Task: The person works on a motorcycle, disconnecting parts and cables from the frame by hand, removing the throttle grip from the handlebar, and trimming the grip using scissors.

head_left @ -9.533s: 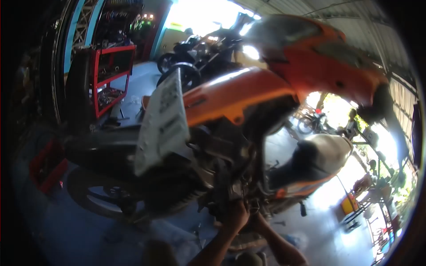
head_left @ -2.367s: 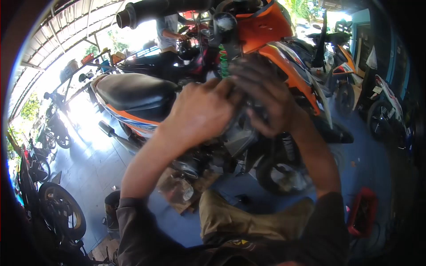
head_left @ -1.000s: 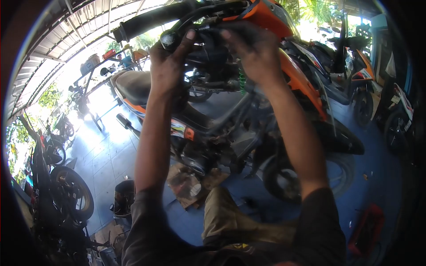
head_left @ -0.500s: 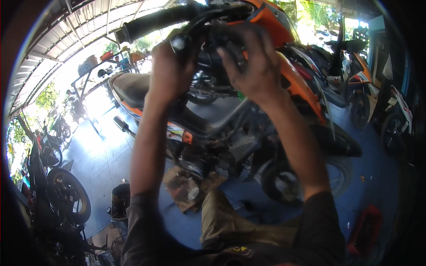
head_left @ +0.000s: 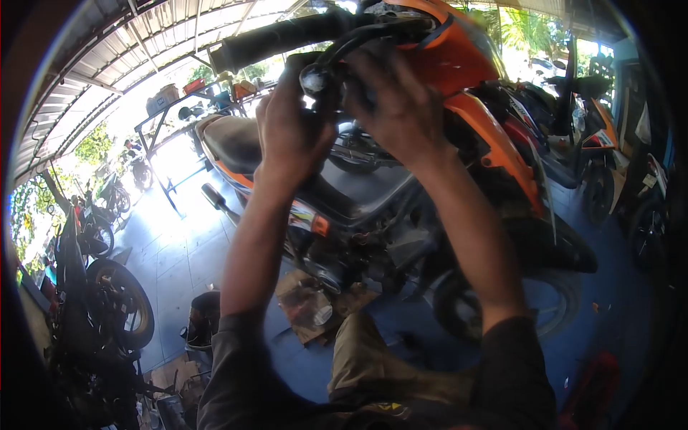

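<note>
An orange and black motorcycle stands in front of me, its black handlebar grip at the top of the view. A dark lever curves below the grip and ends in a pale rounded tip. My left hand is closed just under that tip, around a dark part that I cannot make out. Beside it, my right hand has its fingers bent and raised toward the lever, closed on something dark in shadow. The fingertips of both hands are mostly hidden.
Other motorcycles stand at the right and left, one with a dark wheel. A black bucket and stained cardboard are on the tiled floor. A red tray lies at lower right; a metal rack stands behind.
The view has shifted, so the motorcycle appears slightly lower and further right. My hands have come closer together below the lever, and the right fingers are drawn in more.
</note>
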`<act>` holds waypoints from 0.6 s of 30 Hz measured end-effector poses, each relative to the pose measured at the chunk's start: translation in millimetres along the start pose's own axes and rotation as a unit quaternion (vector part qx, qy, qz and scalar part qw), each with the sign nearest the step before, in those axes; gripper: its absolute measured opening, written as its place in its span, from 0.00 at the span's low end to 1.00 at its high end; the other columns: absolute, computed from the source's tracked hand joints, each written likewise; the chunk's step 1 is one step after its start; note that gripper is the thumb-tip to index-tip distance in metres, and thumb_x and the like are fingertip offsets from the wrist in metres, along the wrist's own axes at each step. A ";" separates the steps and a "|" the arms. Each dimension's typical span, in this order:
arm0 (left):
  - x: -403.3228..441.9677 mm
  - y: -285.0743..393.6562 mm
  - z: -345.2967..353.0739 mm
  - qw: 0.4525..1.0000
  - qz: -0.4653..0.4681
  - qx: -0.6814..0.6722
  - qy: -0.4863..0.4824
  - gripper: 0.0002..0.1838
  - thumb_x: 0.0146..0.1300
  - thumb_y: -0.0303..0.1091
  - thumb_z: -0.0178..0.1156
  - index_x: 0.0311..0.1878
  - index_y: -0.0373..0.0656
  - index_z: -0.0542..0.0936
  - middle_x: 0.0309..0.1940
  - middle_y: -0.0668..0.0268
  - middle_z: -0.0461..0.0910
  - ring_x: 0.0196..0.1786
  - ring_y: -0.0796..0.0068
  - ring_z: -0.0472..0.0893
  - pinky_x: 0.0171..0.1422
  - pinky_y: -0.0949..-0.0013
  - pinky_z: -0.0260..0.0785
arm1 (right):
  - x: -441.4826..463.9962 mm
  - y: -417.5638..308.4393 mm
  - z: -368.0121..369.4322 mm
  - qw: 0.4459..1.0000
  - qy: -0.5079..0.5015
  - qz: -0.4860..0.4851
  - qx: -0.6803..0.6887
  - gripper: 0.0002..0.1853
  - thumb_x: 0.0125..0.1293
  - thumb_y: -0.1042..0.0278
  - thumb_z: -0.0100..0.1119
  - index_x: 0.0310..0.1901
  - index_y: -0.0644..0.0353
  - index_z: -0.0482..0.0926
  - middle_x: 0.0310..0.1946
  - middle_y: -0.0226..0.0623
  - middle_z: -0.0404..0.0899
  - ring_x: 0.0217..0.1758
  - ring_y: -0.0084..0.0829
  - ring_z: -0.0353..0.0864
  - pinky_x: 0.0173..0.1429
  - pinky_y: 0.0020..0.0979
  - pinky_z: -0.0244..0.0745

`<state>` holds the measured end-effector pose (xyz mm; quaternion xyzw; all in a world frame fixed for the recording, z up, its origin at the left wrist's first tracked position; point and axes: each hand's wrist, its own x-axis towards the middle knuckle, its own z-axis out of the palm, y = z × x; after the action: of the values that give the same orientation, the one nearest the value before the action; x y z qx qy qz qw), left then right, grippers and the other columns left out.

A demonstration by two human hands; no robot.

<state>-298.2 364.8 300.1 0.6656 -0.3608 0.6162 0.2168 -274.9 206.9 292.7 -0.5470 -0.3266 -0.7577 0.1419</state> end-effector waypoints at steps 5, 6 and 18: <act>4.4 -6.4 11.5 0.937 -0.133 -0.289 0.141 0.09 0.66 0.29 0.62 0.48 0.40 0.84 0.39 0.60 0.85 0.44 0.72 0.83 0.48 0.70 0.75 | -0.5 -1.4 12.7 0.997 0.076 0.008 -0.020 0.08 0.57 0.68 0.65 0.37 0.52 0.76 0.45 0.34 0.77 0.28 0.32 0.84 0.27 0.32 0.81; 6.7 -22.4 14.8 0.934 -0.100 -0.314 0.135 0.09 0.68 0.29 0.61 0.48 0.40 0.84 0.39 0.60 0.85 0.43 0.73 0.83 0.48 0.70 0.75 | -0.5 -1.7 17.5 0.996 0.082 0.011 -0.021 0.08 0.57 0.68 0.65 0.37 0.52 0.76 0.45 0.34 0.77 0.28 0.32 0.84 0.27 0.32 0.81; 3.4 -42.7 -14.7 0.954 0.044 0.264 0.137 0.24 0.66 0.29 0.60 0.66 0.45 0.74 0.44 0.57 0.84 0.45 0.58 0.81 0.53 0.59 0.71 | 6.4 -22.0 36.3 0.979 0.165 0.098 -0.063 0.06 0.64 0.70 0.58 0.38 0.61 0.74 0.41 0.40 0.74 0.20 0.35 0.79 0.21 0.33 0.76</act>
<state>-276.1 402.5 312.2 0.5918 -0.1808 0.7838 0.0531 -263.1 247.9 297.9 -0.4515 -0.1957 -0.8389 0.2327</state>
